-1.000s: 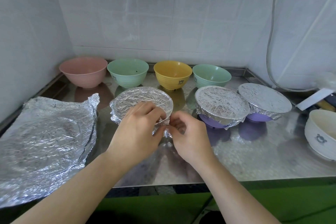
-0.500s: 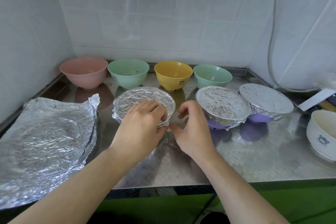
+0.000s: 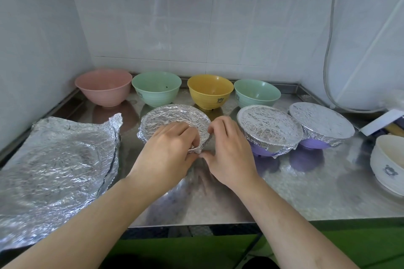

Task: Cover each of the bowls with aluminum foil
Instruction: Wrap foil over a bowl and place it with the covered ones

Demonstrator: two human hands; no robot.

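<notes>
— Where, the bowl in hand?

— Foil-wrapped round bowl (image 3: 175, 122), mid tabletop (image 3: 306, 192), just ahead of the row of four open bowls along the back edge: pink plastic bowl (image 3: 103, 87), mint-green plastic bowl (image 3: 156, 88), yellow plastic bowl (image 3: 209, 90), second mint-green bowl (image 3: 256, 94).

— And the grip?

— Left hand (image 3: 168, 153) laid over the near rim, fingers curled, pinching the foil skirt down against the bowl's side. Right hand (image 3: 229, 150) beside it at the rim's right, fingertips and thumb closing on the same crumpled fold. Probably both there to crimp the loose edge so the cover stays tight.

— Done so far?

— Two purple bowls under flat silver foil covers (image 3: 269, 124) and (image 3: 321, 124), right of centre, touching each other. White ceramic bowl (image 3: 387, 159) at the right edge, uncovered. Stack of crinkled aluminium foil sheets (image 3: 54, 159) along the left edge, handy for the next bowl.

— Anything changed from a moment back?

— Right hand gone round the rim, from the near edge a second ago to the right side now. Left hand much the same, holding the bowl steady. Other bowls and sheets unmoved.
</notes>
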